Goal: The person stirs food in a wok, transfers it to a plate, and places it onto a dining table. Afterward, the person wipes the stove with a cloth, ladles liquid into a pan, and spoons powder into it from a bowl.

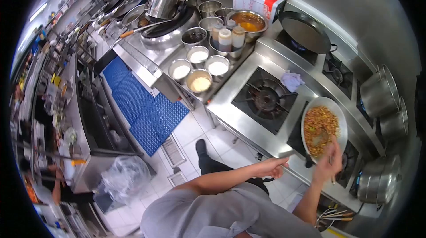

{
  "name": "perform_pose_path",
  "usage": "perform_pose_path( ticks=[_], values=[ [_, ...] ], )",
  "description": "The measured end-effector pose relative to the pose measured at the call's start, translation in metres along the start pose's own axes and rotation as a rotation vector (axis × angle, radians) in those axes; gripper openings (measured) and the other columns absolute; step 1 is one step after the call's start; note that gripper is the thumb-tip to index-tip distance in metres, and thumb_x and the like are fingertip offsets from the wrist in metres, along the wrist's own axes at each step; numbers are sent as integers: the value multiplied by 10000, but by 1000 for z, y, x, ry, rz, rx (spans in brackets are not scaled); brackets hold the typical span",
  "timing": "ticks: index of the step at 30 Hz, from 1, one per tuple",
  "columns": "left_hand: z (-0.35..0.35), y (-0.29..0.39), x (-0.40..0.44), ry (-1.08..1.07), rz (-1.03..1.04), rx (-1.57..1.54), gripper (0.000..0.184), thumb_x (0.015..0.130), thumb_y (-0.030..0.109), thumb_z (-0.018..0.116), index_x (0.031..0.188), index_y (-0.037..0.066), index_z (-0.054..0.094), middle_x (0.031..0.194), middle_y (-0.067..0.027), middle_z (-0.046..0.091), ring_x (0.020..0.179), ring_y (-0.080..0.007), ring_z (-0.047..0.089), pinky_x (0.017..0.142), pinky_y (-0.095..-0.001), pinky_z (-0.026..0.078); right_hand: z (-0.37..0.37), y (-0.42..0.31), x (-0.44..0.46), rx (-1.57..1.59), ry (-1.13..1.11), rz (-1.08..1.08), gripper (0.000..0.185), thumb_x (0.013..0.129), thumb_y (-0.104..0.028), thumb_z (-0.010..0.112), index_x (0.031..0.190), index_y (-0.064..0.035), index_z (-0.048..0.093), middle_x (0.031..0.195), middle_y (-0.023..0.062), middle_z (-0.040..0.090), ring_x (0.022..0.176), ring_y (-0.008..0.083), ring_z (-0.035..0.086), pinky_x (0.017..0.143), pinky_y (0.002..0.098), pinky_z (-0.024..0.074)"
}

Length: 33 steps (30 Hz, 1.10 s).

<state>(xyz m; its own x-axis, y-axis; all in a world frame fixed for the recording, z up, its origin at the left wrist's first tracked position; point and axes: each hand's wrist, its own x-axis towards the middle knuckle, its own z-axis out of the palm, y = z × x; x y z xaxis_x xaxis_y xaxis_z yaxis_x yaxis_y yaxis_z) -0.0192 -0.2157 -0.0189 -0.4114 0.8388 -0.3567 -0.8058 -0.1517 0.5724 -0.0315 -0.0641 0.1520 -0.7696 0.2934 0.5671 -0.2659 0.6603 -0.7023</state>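
Observation:
A white oval pan (342, 124) sits on the front of the stove, full of a chopped, orange-brown food mix (320, 120). My right hand (329, 163) is closed around the handle of a spoon, its metal bowl (320, 139) resting in the mix. The handle's end shows below my fist. My left hand (272, 167) hangs at the stove's front edge with loosely bent fingers and nothing visible in it. The pan's dark handle (309, 162) points toward me, between my hands.
Left of the pan are a burner (265, 98) and a crumpled cloth (291, 81). A black pan (305, 31) stands behind; steel pots (379, 179) line the right. Ingredient containers (199, 81) and squeeze bottles (225, 38) fill the left counter. Blue mats (155, 120) cover some floor.

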Motion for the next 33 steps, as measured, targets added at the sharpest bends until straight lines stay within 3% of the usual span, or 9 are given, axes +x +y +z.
perform_pose_path(
  ticks=[6,12,14,16,18,20,23,28,33],
  values=[
    [-192,24,-245,716,61,125,562,975,523,537,1327,85,526,771,-76,659,677,-146,659,618,-272,546,347,-72,-3,134,-606,101,448,914,-238,706,1301,-31,616,785,40,685,644,91,603,613,263,486],
    [-311,3,-445,1445,279,134,479,982,434,569,1203,9,581,732,-105,676,576,-145,638,494,-248,462,549,-72,2,143,-609,178,357,918,-223,665,1213,-22,659,895,131,727,804,260,698,764,341,536],
    [-333,-19,-475,1490,270,53,470,988,427,560,1171,-5,582,703,-112,676,546,-146,627,481,-244,453,561,-76,-1,261,-674,251,300,924,-208,652,1163,-29,685,909,128,726,833,271,694,771,349,536],
    [-350,-64,-495,1596,221,-81,467,988,422,560,1169,-9,567,680,-118,672,527,-146,619,464,-244,441,546,-93,-1,23,-492,-288,187,917,-167,633,1028,-38,713,898,117,713,863,294,673,750,384,534],
    [-365,-127,-505,1555,161,-29,418,973,448,557,1040,37,588,680,-120,677,543,-167,632,461,-291,474,527,-108,6,3,-437,-359,146,903,-161,634,950,-48,713,868,113,695,839,303,655,719,415,526],
    [-369,-189,-514,1447,-64,-121,470,974,372,580,1206,-33,522,730,-164,700,520,-186,637,462,-289,496,519,-100,9,-96,-399,-420,137,903,-153,628,954,-60,715,854,115,684,819,294,647,709,421,520],
    [-382,-300,-540,1096,-211,95,470,962,353,579,1215,-39,525,802,-200,715,528,-220,646,459,-326,526,537,-89,9,-63,-442,-165,170,928,-149,601,970,-35,719,799,112,710,737,295,675,693,392,530],
    [-381,-289,-550,1270,-240,-477,434,964,343,564,1183,-31,566,828,-195,714,553,-228,653,448,-318,522,569,-83,10,132,-399,371,212,918,-166,564,908,-45,738,719,99,722,665,258,705,692,367,541],
    [-405,-190,-528,1474,-66,-89,399,970,331,559,1139,-29,593,796,-159,703,558,-196,642,449,-309,500,546,-86,27,148,-363,428,227,947,-162,565,936,-25,746,727,41,727,595,96,612,566,270,475]
  ],
)
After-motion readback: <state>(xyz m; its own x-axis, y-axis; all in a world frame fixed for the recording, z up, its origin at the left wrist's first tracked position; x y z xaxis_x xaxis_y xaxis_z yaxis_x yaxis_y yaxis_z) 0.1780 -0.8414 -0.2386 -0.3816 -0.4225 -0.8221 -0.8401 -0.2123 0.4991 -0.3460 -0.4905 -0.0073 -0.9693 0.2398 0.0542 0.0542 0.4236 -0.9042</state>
